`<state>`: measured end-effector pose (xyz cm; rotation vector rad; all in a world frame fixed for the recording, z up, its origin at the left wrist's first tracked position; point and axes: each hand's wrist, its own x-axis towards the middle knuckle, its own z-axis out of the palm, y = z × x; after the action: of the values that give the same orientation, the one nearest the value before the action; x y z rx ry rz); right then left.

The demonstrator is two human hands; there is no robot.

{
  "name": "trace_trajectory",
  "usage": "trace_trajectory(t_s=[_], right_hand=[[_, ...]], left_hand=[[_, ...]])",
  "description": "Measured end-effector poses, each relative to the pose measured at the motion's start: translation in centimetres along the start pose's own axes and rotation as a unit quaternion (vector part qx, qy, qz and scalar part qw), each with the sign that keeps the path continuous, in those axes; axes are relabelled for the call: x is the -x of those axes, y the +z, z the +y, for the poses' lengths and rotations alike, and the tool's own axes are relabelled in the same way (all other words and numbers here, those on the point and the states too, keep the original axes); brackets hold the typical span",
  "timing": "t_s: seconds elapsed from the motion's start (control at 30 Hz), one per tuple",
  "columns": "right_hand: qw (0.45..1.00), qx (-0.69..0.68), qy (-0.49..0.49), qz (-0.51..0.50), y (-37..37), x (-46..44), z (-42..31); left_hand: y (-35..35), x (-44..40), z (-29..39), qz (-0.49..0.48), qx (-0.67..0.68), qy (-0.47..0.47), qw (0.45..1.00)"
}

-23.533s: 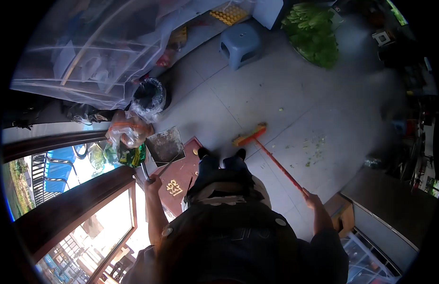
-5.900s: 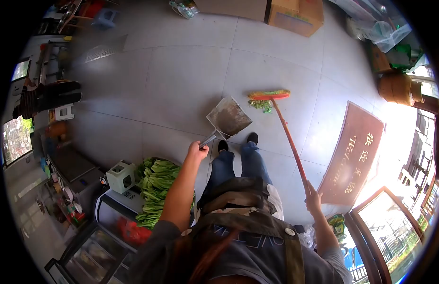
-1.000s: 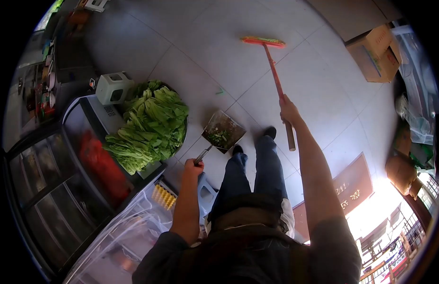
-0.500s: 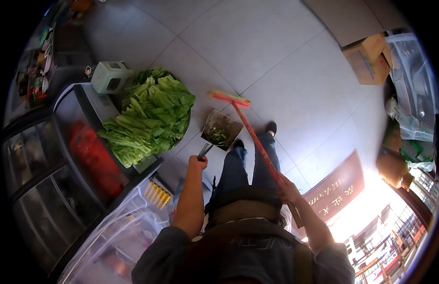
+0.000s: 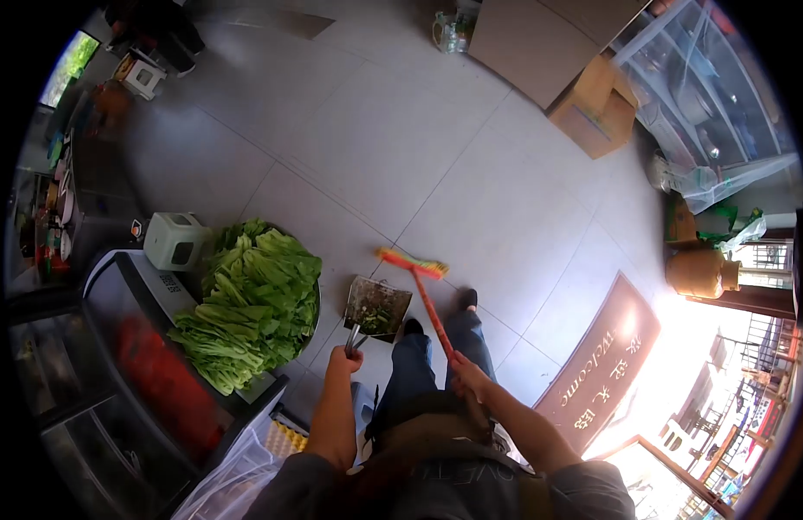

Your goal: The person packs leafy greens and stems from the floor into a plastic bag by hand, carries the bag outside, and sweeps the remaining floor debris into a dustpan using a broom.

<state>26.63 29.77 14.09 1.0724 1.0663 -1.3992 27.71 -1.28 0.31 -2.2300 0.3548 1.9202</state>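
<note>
My left hand (image 5: 343, 358) is closed around the metal handle of a dustpan (image 5: 360, 295). Green leafy scraps lie inside the pan, which rests on the tiles just in front of my left foot. In my right hand (image 5: 469, 378) is the red shaft of a broom (image 5: 433, 314). Its red head with yellowish bristles is at the floor, to the upper right of the pan and apart from it. Left of the dustpan, a large heap of leafy green vegetables (image 5: 254, 303) fills a round container whose dark rim partly shows.
A pale green stool (image 5: 174, 243) stands behind the vegetables, near a glass-fronted display case (image 5: 116, 295). Cardboard boxes (image 5: 592, 113) and a plastic-draped rack (image 5: 705, 104) are at upper right. A brown welcome mat (image 5: 601, 364) lies by the bright doorway. Another person (image 5: 159, 30) is at upper left.
The view has tilted up, showing more far floor and a person at upper left. My right hand has moved inward, toward the middle of my body, with the broom; both hands keep their holds.
</note>
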Motion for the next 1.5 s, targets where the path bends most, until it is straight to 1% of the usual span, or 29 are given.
trace_trajectory(t_s=[0.03, 0.07, 0.13, 0.17, 0.2, 0.27, 0.3, 0.37, 0.47, 0.53, 0.57, 0.6, 0.63, 0.67, 0.7, 0.77, 0.87, 0.9, 0.93, 1.0, 1.03, 1.07, 1.1, 1.13, 1.17, 1.27, 1.33, 1.4, 1.5], right_hand=[[0.991, -0.079, 0.032, -0.106, -2.7, -0.3, 1.5], [0.963, -0.154, 0.063, -0.212, -5.3, -0.8, 2.8], [0.961, -0.173, 0.06, -0.209, -4.4, 5.1, 2.3], [0.938, -0.214, 0.061, -0.264, -4.7, 5.7, 3.2], [0.947, -0.203, 0.038, -0.244, -5.2, 6.5, 3.7], [0.936, -0.259, 0.001, -0.238, -6.6, 7.4, 4.6], [0.922, -0.309, 0.002, -0.233, -8.2, 7.3, 5.2], [0.885, -0.407, 0.007, -0.227, -11.9, 6.7, 6.8], [0.859, -0.463, -0.079, -0.203, -17.4, 9.0, 9.3], [0.826, -0.516, -0.143, -0.176, -21.2, 10.9, 11.8], [0.805, -0.549, -0.161, -0.156, -23.3, 11.9, 13.3], [0.781, -0.582, -0.177, -0.139, -25.0, 12.2, 14.9], [0.735, -0.627, -0.199, -0.165, -27.4, 11.9, 17.0], [0.707, -0.648, -0.223, -0.174, -29.7, 11.6, 19.0], [0.663, -0.695, -0.225, -0.163, -31.1, 12.7, 20.4], [0.586, -0.762, -0.226, -0.158, -34.5, 14.3, 23.3], [0.502, -0.816, -0.25, -0.139, -38.4, 15.3, 27.7], [0.465, -0.834, -0.252, -0.157, -39.3, 15.7, 28.8], [0.448, -0.843, -0.249, -0.163, -40.5, 16.0, 30.0], [0.424, -0.859, -0.257, -0.129, -42.4, 16.2, 31.8], [0.398, -0.874, -0.246, -0.128, -43.7, 16.3, 32.7], [0.347, -0.889, -0.264, -0.14, -44.9, 16.4, 33.7], [0.296, -0.901, -0.28, -0.151, -46.1, 16.9, 34.3], [0.245, -0.908, -0.299, -0.165, -47.5, 16.7, 34.9], [0.235, -0.913, -0.302, -0.142, -49.3, 16.8, 35.8], [0.136, -0.948, -0.278, -0.069, -54.9, 17.6, 37.8], [0.116, -0.958, -0.257, 0.044, -59.3, 12.5, 40.8], [0.069, -0.956, -0.277, 0.063, -61.2, 9.2, 43.7], [-0.024, -0.953, -0.295, 0.072, -64.2, 10.6, 45.9]], left_hand=[[-0.1, -0.7, -0.1, 0.002, 0.006, -0.012, 1.0], [0.0, -1.1, -0.1, 0.002, 0.012, -0.023, 1.0], [0.8, -0.4, -0.6, -0.003, 0.019, -0.027, 0.999], [1.1, 0.2, -1.0, -0.004, 0.021, -0.034, 0.999], [1.5, 0.7, -1.5, -0.004, 0.017, -0.041, 0.999], [2.0, -0.8, -3.0, -0.026, -0.024, -0.049, 0.998], [2.4, -1.4, -3.7, -0.036, -0.044, -0.052, 0.997], [3.5, -1.0, -5.7, -0.042, -0.034, -0.053, 0.997], [6.0, 0.8, -8.8, -0.035, -0.024, -0.054, 0.998], [8.2, 1.5, -10.9, -0.052, -0.029, -0.048, 0.997], [9.2, 3.7, -12.8, -0.05, -0.032, -0.036, 0.998], [10.3, 5.4, -14.5, -0.047, -0.036, -0.024, 0.998], [11.2, 6.9, -16.4, -0.049, -0.034, -0.016, 0.998], [12.6, 7.9, -18.6, -0.055, -0.052, -0.01, 0.997], [13.8, 8.4, -20.5, -0.061, -0.068, -0.006, 0.996], [16.2, 8.6, -24.7, -0.078, -0.098, -0.002, 0.992], [20.0, 7.7, -31.1, -0.1, -0.141, -0.008, 0.985], [21.4, 6.9, -33.1, -0.11, -0.155, -0.012, 0.982], [23.1, 5.4, -35.0, -0.122, -0.172, -0.016, 0.977], [26.5, 2.7, -38.7, -0.136, -0.218, -0.019, 0.966], [26.9, 5.2, -41.7, -0.133, -0.22, -0.014, 0.966], [27.3, 8.4, -45.0, -0.129, -0.222, -0.009, 0.967], [26.6, 14.7, -49.4, -0.125, -0.224, -0.003, 0.967], [27.5, 15.3, -52.1, -0.122, -0.243, -0.019, 0.962], [28.4, 16.0, -54.9, -0.12, -0.261, -0.035, 0.957], [31.2, 15.9, -64.0, -0.129, -0.309, -0.058, 0.941], [33.2, 15.9, -70.5, -0.14, -0.359, -0.081, 0.919], [34.0, 17.9, -78.6, -0.139, -0.418, -0.053, 0.896], [35.6, 18.8, -90.5, -0.153, -0.495, -0.046, 0.854]])
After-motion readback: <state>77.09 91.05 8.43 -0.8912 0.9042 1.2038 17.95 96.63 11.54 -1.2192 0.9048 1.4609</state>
